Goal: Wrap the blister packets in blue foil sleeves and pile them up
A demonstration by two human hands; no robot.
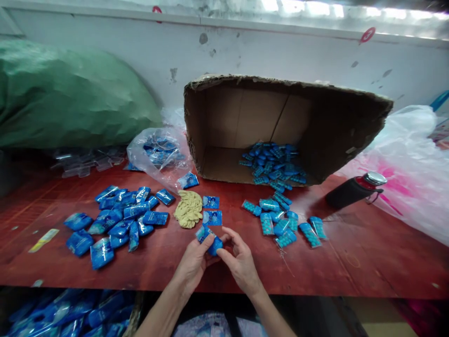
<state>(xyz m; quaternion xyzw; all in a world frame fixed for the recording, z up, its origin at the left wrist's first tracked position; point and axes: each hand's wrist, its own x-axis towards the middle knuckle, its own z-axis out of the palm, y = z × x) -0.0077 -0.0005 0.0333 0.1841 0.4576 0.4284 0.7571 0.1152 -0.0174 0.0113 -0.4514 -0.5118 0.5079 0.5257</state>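
Left hand (194,263) and right hand (242,263) together grip one blue packet (213,244), in front of the left part of the cardboard box (301,86). The left thumb lies across the packet's printed face; the right thumb presses at its lower right end, with the right index finger lifted clear of it.

Between the hands and the box, two flat blue sachets (212,218) lie on the red table (336,276), one beyond the other. Just left of them is a crumpled yellow bundle (188,209). To the left front of the box spreads a heap of plump blue pouches (121,215), and beside the box's left wall sits a clear plastic bag (138,147) with blue packets in it. A large green sack (70,96) stands farther left of the box.

Small clear bottles (266,224) with blue caps and blue contents lie scattered in front of the box, and a pile of similar ones (275,161) rests inside it. Right of the box's opening, a black flask (349,192) with a metal lid leans at a tilt.
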